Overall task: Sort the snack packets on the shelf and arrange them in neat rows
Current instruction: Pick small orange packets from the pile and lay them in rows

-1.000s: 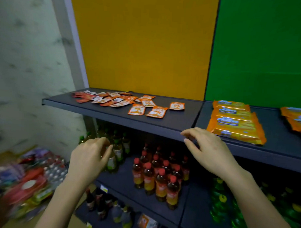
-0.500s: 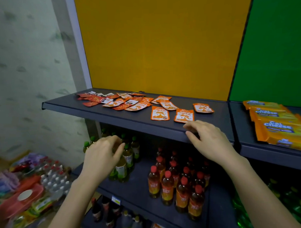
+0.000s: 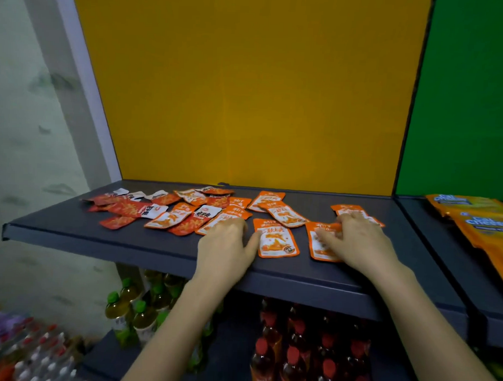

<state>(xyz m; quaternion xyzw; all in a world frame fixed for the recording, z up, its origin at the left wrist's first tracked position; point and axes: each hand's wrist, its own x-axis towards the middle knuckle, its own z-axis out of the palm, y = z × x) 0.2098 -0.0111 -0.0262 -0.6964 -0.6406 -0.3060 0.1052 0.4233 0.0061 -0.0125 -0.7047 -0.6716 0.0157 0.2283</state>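
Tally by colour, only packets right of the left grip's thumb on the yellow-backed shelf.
Orange packets: 5
Red packets: 0, all sit in the left pile
Total: 5

Dim, soft overall blur (wide-angle bending at edges), faint shadows

Orange and red snack packets [image 3: 277,242], scattered on dark shelf [image 3: 72,235]

Glossy plastic snack packets [image 3: 276,242], matt dark shelf [image 3: 106,236], glossy plastic bottles [image 3: 263,359]
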